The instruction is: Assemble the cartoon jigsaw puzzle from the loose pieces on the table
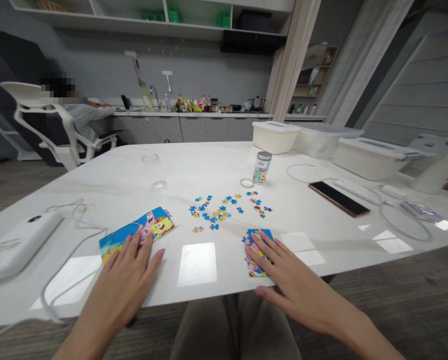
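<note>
My left hand [124, 277] lies open with its fingers on the lower edge of a picture card [158, 225] showing cartoon figures on blue. My right hand [284, 272] rests flat, fingers stretched over a partly joined jigsaw puzzle [253, 252] near the table's front edge. Much of that joined section is hidden under the fingers. Between and beyond both hands, several loose puzzle pieces [220, 215] are scattered, mostly blue and yellow. Behind them stands an upright tin [261, 169] with a cartoon print and a silver lid, and a round ring-like lid [247, 183] lies beside it.
A white device [21, 242] with cables lies at the left. On the right are a dark-screened phone [338, 198], a looping white cable [404, 231] and lidded storage boxes [372, 159]. Clear round lids [150, 158] sit farther back. A person [83, 117] sits in a chair at far left.
</note>
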The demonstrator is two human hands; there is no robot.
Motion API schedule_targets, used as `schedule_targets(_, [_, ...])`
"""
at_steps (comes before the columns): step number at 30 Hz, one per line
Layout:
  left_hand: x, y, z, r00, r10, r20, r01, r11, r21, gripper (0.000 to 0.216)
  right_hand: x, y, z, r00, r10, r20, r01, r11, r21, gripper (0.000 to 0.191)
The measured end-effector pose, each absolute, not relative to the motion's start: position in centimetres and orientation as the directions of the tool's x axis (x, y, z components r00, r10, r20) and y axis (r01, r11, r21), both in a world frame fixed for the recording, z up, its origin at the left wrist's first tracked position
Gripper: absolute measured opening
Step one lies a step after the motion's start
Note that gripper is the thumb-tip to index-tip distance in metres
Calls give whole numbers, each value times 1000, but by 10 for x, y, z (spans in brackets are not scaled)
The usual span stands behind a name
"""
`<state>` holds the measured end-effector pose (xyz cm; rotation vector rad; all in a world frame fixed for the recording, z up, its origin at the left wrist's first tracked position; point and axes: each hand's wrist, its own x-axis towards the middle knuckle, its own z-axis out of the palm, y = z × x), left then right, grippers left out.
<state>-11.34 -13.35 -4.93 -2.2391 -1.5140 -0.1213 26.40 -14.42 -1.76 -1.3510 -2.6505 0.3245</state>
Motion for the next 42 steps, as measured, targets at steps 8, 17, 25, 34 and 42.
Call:
schedule_targets(8, [-86, -101, -36, 268, 885, 381, 962, -265, -61, 48, 237, -126, -12, -643, 765, 35, 717, 617, -325, 64])
schedule_targets(17, [-93, -105, -48, 377, 849, 369, 926, -342, -160, 48, 237, -127, -12, -632, 775, 7, 737, 603, -305, 66])
schedule_targets(25, [-91, -108, -47, 289, 854, 433, 957, -247, -152, 47, 237, -129, -18, -625, 779, 50, 740, 611, -281, 69])
schedule_targets(34, [-95, -110, -54, 407, 770, 491, 913, -357, -198, 45, 241, -130, -25, -656, 735, 168, 719, 677, -156, 79])
schedule_targets(42, [-90, -111, -47, 276, 847, 455, 950, -313, 6, 51, 245, -129, -26, -679, 705, 205, 692, 708, -142, 86])
